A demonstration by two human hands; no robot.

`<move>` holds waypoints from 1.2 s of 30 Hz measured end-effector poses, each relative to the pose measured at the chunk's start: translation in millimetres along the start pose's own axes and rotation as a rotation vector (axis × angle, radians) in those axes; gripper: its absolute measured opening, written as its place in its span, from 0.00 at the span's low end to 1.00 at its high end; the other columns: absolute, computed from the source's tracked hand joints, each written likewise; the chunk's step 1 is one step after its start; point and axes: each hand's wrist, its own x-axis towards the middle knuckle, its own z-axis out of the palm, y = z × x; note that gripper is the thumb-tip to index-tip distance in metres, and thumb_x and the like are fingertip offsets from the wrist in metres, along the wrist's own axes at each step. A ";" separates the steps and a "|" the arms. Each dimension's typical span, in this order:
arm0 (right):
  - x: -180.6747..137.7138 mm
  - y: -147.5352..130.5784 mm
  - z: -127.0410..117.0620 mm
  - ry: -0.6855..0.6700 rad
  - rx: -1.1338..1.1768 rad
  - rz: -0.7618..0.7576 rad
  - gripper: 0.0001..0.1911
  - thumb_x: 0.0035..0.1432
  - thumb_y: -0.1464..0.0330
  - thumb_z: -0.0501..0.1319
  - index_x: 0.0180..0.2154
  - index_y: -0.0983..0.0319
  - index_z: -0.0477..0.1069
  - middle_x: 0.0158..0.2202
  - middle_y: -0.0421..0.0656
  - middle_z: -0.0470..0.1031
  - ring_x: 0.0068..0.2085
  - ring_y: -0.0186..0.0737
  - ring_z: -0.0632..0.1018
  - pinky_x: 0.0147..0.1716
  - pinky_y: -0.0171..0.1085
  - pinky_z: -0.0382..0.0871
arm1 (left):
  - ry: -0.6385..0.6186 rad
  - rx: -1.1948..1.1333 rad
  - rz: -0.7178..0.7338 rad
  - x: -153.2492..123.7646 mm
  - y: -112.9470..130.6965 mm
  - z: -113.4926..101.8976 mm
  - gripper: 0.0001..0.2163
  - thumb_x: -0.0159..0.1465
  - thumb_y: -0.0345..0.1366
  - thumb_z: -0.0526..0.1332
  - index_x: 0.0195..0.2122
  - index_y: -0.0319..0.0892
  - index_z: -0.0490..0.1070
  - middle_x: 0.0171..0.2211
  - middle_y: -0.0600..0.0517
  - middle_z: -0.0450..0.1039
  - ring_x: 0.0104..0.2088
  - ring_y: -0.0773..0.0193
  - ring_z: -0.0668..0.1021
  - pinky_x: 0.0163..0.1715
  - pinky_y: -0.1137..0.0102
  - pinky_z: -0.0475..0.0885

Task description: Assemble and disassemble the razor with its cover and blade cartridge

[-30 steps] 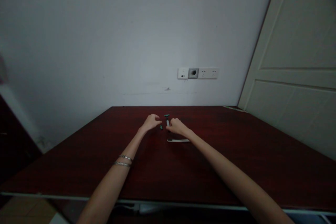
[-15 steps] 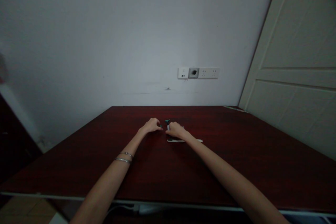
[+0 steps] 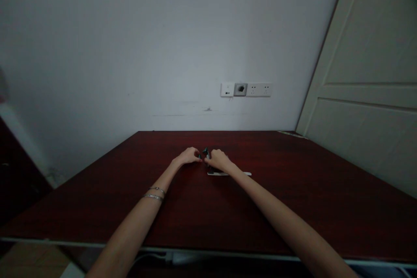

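Note:
My right hand is closed around a razor, whose dark head with a teal strip sticks out above my thumb and fingers. Just left of it, my left hand pinches a small dark green piece, mostly hidden by the fingers. A narrow gap separates the two hands, low over the dark red table. Beneath my right wrist lies a long, thin white strip with a dark part near its left end. My forearm hides the strip's middle.
The glossy dark red table reaches back to a pale wall, which carries a row of sockets. A cream panelled door stands along the right side. Below the front edge, a white cable shows.
The razor's head has tilted leftward and turned in my right hand, moving slightly closer to my left hand. My left hand has hardly moved, and the white strip stays put.

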 end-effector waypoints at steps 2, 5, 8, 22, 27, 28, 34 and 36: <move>2.0 3.3 -2.6 0.045 -0.012 -0.016 0.21 0.54 0.58 0.55 0.39 0.68 0.75 0.40 0.58 0.75 0.42 0.50 0.76 0.37 0.36 0.66 | -0.004 -0.008 0.020 2.1 -2.0 0.9 0.17 0.49 0.43 0.62 0.37 0.38 0.75 0.32 0.50 0.75 0.32 0.62 0.74 0.31 0.74 0.64; 3.0 9.4 -8.3 0.082 -0.016 -0.039 0.22 0.55 0.58 0.53 0.36 0.69 0.76 0.37 0.59 0.76 0.40 0.50 0.77 0.34 0.36 0.66 | 0.004 -0.043 0.021 5.8 -6.9 4.3 0.17 0.49 0.42 0.63 0.38 0.38 0.75 0.33 0.49 0.75 0.33 0.61 0.75 0.31 0.73 0.65; 1.0 16.7 -13.1 0.102 0.002 -0.053 0.22 0.55 0.57 0.53 0.32 0.69 0.76 0.33 0.59 0.77 0.38 0.49 0.78 0.32 0.35 0.65 | 0.031 -0.086 0.000 7.9 -11.4 8.4 0.19 0.49 0.43 0.64 0.39 0.37 0.75 0.33 0.49 0.75 0.32 0.62 0.74 0.31 0.73 0.65; 12.0 54.3 -7.2 0.252 0.787 -0.077 0.11 0.50 0.70 0.59 0.36 0.67 0.76 0.24 0.42 0.75 0.18 0.29 0.68 0.19 0.29 0.62 | 0.431 -0.168 0.334 -8.5 28.1 6.4 0.16 0.51 0.39 0.66 0.41 0.42 0.71 0.36 0.51 0.64 0.36 0.65 0.70 0.38 0.68 0.68; 7.0 47.6 -9.6 0.207 0.956 -0.051 0.12 0.48 0.67 0.60 0.33 0.68 0.76 0.18 0.39 0.70 0.17 0.27 0.64 0.13 0.27 0.55 | 0.496 -0.052 0.405 -19.4 45.3 3.5 0.17 0.53 0.40 0.65 0.43 0.43 0.70 0.41 0.50 0.61 0.43 0.61 0.69 0.43 0.66 0.68; 5.8 45.9 -9.4 0.194 0.978 -0.051 0.12 0.47 0.67 0.61 0.33 0.68 0.76 0.17 0.38 0.69 0.17 0.27 0.64 0.13 0.27 0.55 | 0.502 -0.036 0.414 -20.7 47.9 3.0 0.17 0.53 0.40 0.65 0.43 0.44 0.70 0.41 0.50 0.61 0.44 0.61 0.69 0.43 0.66 0.68; 1.5 38.6 -9.8 0.190 0.990 -0.057 0.14 0.45 0.66 0.62 0.34 0.68 0.77 0.17 0.39 0.70 0.16 0.28 0.65 0.13 0.27 0.56 | 0.516 0.029 0.440 -23.4 57.5 2.7 0.16 0.54 0.38 0.64 0.44 0.43 0.68 0.42 0.49 0.58 0.43 0.61 0.69 0.40 0.67 0.70; 1.4 37.5 -10.6 0.205 0.991 -0.064 0.14 0.45 0.66 0.62 0.33 0.68 0.77 0.17 0.40 0.71 0.17 0.28 0.66 0.13 0.27 0.56 | 0.517 0.050 0.452 -23.4 59.2 3.1 0.16 0.54 0.37 0.64 0.44 0.43 0.68 0.43 0.49 0.58 0.43 0.61 0.69 0.41 0.66 0.70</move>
